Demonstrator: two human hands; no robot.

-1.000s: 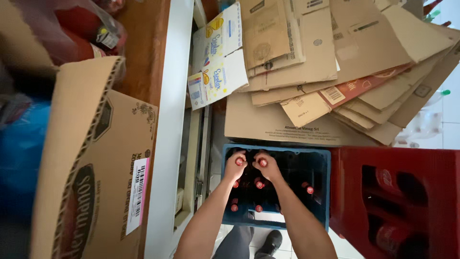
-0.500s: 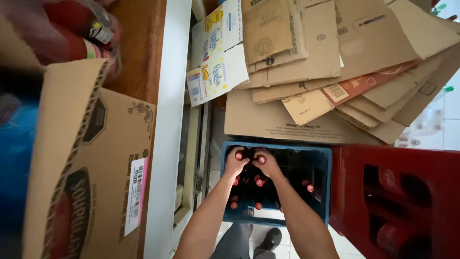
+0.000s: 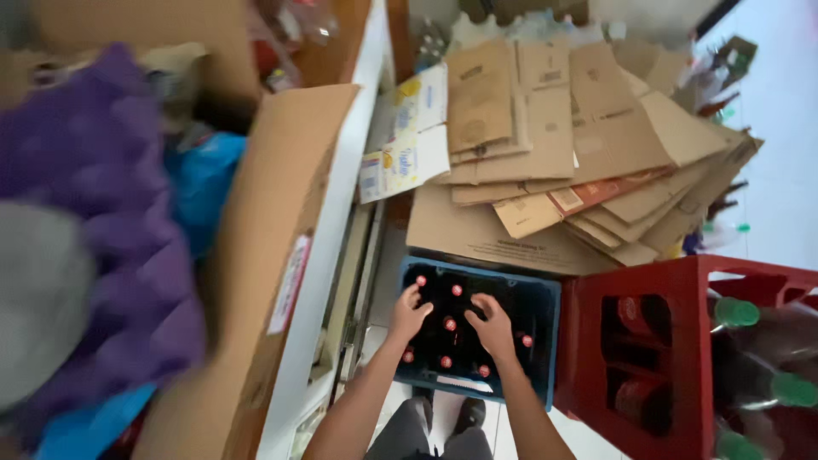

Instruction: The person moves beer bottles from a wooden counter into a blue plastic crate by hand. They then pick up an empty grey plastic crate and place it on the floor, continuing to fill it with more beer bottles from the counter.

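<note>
Cardboard stack (image 3: 562, 162) behind blue crate (image 3: 550, 298), red crate (image 3: 673, 358) beside

Seen from above. Pale tiled floor (image 3: 792, 170), brightly lit at right. Heap of flattened cardboard (image 3: 562, 162) spread across the middle, overlapping in layers, with a white and yellow printed carton (image 3: 405, 145) at its left edge. White shelf edge (image 3: 328, 255) running down the left, an open brown box (image 3: 264, 255) on it. Purple egg tray (image 3: 102, 221), blurred, at far left, blue plastic (image 3: 204, 187) beside it. Red crate (image 3: 673, 358) at lower right, green-capped bottles (image 3: 737, 313) at its right side.
</note>
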